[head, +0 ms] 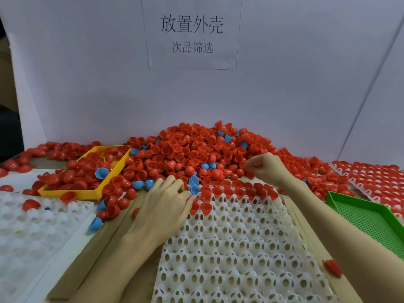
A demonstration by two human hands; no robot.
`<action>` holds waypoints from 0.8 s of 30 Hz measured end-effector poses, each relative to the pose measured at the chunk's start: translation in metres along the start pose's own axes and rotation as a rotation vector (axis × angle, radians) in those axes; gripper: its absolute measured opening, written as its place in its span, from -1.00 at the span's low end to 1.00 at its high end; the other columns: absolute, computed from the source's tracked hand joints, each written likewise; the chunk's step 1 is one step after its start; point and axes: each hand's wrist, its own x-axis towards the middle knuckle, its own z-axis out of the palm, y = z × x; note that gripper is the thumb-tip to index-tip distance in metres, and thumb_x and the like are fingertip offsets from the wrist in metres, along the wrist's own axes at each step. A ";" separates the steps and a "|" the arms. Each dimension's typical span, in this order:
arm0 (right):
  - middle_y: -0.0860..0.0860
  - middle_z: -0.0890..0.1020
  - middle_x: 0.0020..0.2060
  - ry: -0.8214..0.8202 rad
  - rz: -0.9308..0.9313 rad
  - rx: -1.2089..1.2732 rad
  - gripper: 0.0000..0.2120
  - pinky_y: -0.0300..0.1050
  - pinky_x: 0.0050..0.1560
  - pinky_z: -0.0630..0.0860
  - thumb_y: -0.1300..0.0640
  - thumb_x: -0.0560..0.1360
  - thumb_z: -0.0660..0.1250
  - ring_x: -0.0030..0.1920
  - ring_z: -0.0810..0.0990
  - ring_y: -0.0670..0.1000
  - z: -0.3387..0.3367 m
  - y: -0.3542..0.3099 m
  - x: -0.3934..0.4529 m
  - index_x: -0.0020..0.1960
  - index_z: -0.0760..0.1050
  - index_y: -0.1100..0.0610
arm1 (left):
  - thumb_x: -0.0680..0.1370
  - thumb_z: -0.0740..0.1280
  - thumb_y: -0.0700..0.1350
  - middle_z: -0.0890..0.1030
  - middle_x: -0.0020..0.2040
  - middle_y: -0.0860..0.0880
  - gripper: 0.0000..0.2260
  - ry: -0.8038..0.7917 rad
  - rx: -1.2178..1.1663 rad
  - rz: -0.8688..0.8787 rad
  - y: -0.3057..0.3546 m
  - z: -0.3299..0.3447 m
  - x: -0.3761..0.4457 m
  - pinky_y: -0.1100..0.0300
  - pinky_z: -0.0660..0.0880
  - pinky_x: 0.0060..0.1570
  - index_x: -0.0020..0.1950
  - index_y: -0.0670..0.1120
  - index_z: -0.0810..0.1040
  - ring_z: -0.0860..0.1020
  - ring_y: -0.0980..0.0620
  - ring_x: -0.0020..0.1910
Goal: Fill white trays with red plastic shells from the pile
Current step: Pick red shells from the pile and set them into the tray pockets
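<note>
A big pile of red shells (192,149) with a few blue ones mixed in lies against the white back wall. In front of it sits a white tray (236,248) with many holes; its far rows hold red shells (238,189). My left hand (161,206) lies at the tray's far left corner, fingers curled among shells there; what they hold is hidden. My right hand (266,167) hovers over the pile's near right edge and pinches a red shell (255,164) between thumb and fingers.
A yellow tray (96,193) full of red shells stands at the left. A green mesh tray (371,217) is at the right, a filled white tray (380,182) behind it. Another white tray (32,232) lies at the near left. A loose red shell (332,267) rests by my right forearm.
</note>
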 end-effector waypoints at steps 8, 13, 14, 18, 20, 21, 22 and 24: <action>-0.01 0.74 -0.05 -0.243 -0.115 0.655 -0.89 -0.18 0.04 0.63 0.20 0.59 0.39 -0.04 0.72 -0.01 -0.016 -0.069 -0.094 0.07 0.66 0.05 | 0.60 0.35 0.17 0.46 0.20 0.28 -0.54 -0.016 -0.589 -0.148 0.028 -0.007 0.004 0.39 0.54 -0.01 0.49 0.20 0.38 0.59 0.20 0.05; 0.04 0.72 0.08 -0.400 -0.191 0.744 -0.86 0.08 0.16 0.65 0.09 0.63 0.40 0.10 0.69 0.12 -0.001 -0.088 -0.132 0.17 0.65 0.04 | 0.54 0.47 0.12 0.62 -0.02 0.19 -0.77 -0.027 -0.819 -0.082 0.042 -0.002 0.002 0.34 0.53 -0.06 0.14 0.08 0.63 0.62 0.13 -0.02; 0.04 0.72 0.11 -0.411 -0.184 0.760 -0.84 0.10 0.18 0.64 0.08 0.64 0.39 0.13 0.69 0.12 -0.002 -0.088 -0.135 0.20 0.64 0.04 | 0.54 0.49 0.08 0.63 -0.06 0.18 -0.81 -0.027 -0.814 -0.077 0.042 -0.003 0.002 0.32 0.54 -0.07 0.09 0.05 0.65 0.62 0.11 -0.04; 0.01 0.72 0.14 -0.320 -0.130 0.793 -0.78 0.01 0.18 0.64 0.09 0.67 0.32 0.16 0.70 0.05 -0.010 -0.078 -0.140 0.27 0.64 0.02 | 0.56 0.41 0.06 0.60 0.09 0.29 -0.74 -0.035 -0.611 -0.147 0.015 -0.006 0.007 0.44 0.49 0.09 0.24 0.08 0.63 0.57 0.35 0.07; 0.00 0.74 0.09 -0.212 -0.045 0.791 -0.79 -0.03 0.16 0.65 0.12 0.68 0.29 0.11 0.71 0.02 -0.013 -0.071 -0.140 0.22 0.66 0.02 | 0.59 0.40 -0.03 0.61 0.19 0.13 -0.69 0.072 -0.412 -0.252 -0.019 -0.012 0.011 0.34 0.44 0.20 0.32 0.00 0.60 0.57 0.23 0.13; 0.00 0.75 0.05 -0.160 0.003 0.798 -0.79 -0.04 0.16 0.65 0.15 0.68 0.28 0.08 0.72 0.02 -0.014 -0.068 -0.140 0.19 0.68 0.04 | 0.59 0.41 -0.12 0.63 0.21 -0.01 -0.70 0.150 -0.313 -0.313 -0.039 -0.016 0.011 0.20 0.46 0.23 0.33 -0.08 0.60 0.58 0.04 0.17; 0.01 0.75 0.02 -0.112 0.046 0.806 -0.78 -0.03 0.15 0.66 0.19 0.68 0.27 0.05 0.73 0.03 -0.015 -0.066 -0.140 0.16 0.69 0.06 | 0.59 0.40 -0.20 0.62 0.20 -0.13 -0.70 0.209 -0.213 -0.377 -0.060 -0.020 0.009 0.04 0.47 0.25 0.33 -0.16 0.59 0.58 -0.13 0.19; 0.04 0.75 -0.02 -0.041 0.097 0.810 -0.75 -0.01 0.10 0.67 0.25 0.69 0.24 0.01 0.73 0.03 -0.016 -0.064 -0.140 0.12 0.70 0.08 | 0.58 0.37 -0.31 0.60 0.18 -0.29 -0.69 0.247 0.002 -0.496 -0.097 -0.026 -0.003 -0.22 0.48 0.19 0.33 -0.27 0.56 0.53 -0.34 0.16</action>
